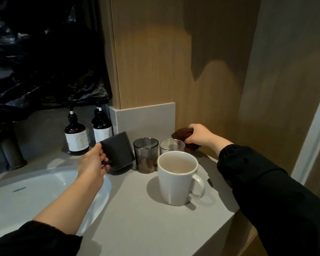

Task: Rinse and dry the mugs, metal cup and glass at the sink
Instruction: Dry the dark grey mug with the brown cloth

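**Sleeves low, dark mug tipped in one hand, cloth in the other**

Black sleeves (266,191) fill the bottom corners of my view, with the grey bench (137,224) running between them. I take the white mug (175,180) as the centre of the dial. It stands upright with its handle toward 4 o'clock, no hand is on it, and its inside looks faintly brownish.

- **10 o'clock:** my left hand (92,163) has its fingers curled through the handle of the dark mug (118,150). The mug is tilted, and I cannot tell whether its lower edge touches the bench.
- **11 o'clock:** the smoked glass (146,154) stands upright just beside the dark mug.
- **12 o'clock:** a pale cup that I take for the metal cup (172,146) sits close behind the white mug.
- **1 o'clock:** my right hand (199,135) has its fingers bunched round the brown cloth (182,134), low against the wooden wall (174,71).
- **9 o'clock:** the sink basin (35,191) lies here, with the tap (11,150) beyond it.
- **Behind the dark mug:** two pump bottles (76,137) stand at the back.

I see no running water and no drops on any vessel, so I cannot say which pieces are rinsed. With a mug in one hand and the cloth in the other, my guess is that the dark mug is the piece being worked on. The white mug, glass and metal cup look to be waiting their turn, so I judge most of the job remains.
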The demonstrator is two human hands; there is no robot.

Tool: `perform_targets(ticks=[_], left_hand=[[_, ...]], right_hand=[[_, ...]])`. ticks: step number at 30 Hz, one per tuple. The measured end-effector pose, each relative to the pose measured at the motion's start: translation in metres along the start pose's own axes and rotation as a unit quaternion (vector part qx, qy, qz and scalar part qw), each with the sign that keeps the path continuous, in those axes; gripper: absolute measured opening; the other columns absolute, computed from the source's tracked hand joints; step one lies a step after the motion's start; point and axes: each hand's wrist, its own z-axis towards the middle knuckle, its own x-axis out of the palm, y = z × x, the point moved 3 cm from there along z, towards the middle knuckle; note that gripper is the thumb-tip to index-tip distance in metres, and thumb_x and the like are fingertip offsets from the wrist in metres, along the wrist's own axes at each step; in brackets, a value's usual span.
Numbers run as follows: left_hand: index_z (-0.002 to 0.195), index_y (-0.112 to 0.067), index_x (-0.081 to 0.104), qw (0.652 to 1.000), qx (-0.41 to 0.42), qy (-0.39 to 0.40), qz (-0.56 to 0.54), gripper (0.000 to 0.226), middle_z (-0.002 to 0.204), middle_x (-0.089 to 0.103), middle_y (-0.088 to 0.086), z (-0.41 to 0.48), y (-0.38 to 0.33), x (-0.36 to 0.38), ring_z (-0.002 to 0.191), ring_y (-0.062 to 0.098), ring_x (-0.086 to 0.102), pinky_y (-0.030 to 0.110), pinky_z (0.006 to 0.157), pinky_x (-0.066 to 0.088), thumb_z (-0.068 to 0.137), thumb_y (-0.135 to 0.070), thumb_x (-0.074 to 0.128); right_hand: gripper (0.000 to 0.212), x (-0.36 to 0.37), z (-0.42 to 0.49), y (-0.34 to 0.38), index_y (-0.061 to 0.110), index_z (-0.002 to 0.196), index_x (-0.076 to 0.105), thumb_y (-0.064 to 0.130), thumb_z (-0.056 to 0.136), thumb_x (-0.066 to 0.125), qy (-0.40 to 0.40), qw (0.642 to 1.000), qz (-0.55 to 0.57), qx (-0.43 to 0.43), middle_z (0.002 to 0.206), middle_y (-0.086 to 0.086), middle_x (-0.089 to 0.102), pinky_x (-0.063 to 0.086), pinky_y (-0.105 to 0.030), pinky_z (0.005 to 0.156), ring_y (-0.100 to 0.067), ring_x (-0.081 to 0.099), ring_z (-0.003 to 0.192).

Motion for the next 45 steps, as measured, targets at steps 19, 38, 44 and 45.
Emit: perform_targets(ticks=[19,38,44,45], left_hand=[[0.061,-0.020,0.042,0.997,-0.063,0.015,0.034,0.036,0.041,0.035,-0.007,-0.038,-0.047,-0.152,0.050,0.013,0.032,0.025,0.050,0.024,0.095,-0.028,0.053],[0.065,-0.016,0.048,0.990,-0.076,0.010,0.121,0.036,0.053,0.044,-0.002,-0.022,-0.058,-0.248,0.055,0.015,0.040,0.026,0.056,0.033,0.100,-0.022,0.045],[0.065,-0.016,0.048,0.991,-0.069,-0.014,0.112,0.036,0.055,0.043,-0.001,-0.020,-0.062,-0.250,0.057,0.016,0.041,0.027,0.056,0.033,0.100,-0.023,0.045],[0.065,-0.015,0.048,0.992,-0.073,-0.016,0.104,0.036,0.055,0.043,-0.001,-0.020,-0.061,-0.250,0.057,0.016,0.040,0.027,0.057,0.034,0.101,-0.023,0.045]], right_hand=[[0.043,0.120,-0.137,0.284,0.016,0.097,0.057,0.049,0.074,0.074,0.009,0.972,-0.127,-0.197,0.100,0.001,0.050,0.043,-0.029,0.069,-0.019,0.055,0.084],[0.046,0.258,-0.169,0.321,0.011,0.106,0.067,0.018,0.062,0.078,-0.124,0.794,-0.164,-0.572,0.093,-0.009,0.059,0.047,-0.033,0.053,-0.031,0.057,0.077],[0.049,0.265,-0.170,0.323,0.015,0.103,0.068,0.020,0.057,0.082,-0.096,0.789,-0.173,-0.581,0.088,-0.006,0.057,0.040,-0.027,0.046,-0.028,0.057,0.072],[0.048,0.266,-0.170,0.322,0.015,0.103,0.069,0.021,0.057,0.082,-0.087,0.783,-0.183,-0.589,0.087,-0.006,0.057,0.039,-0.027,0.046,-0.028,0.057,0.071]])
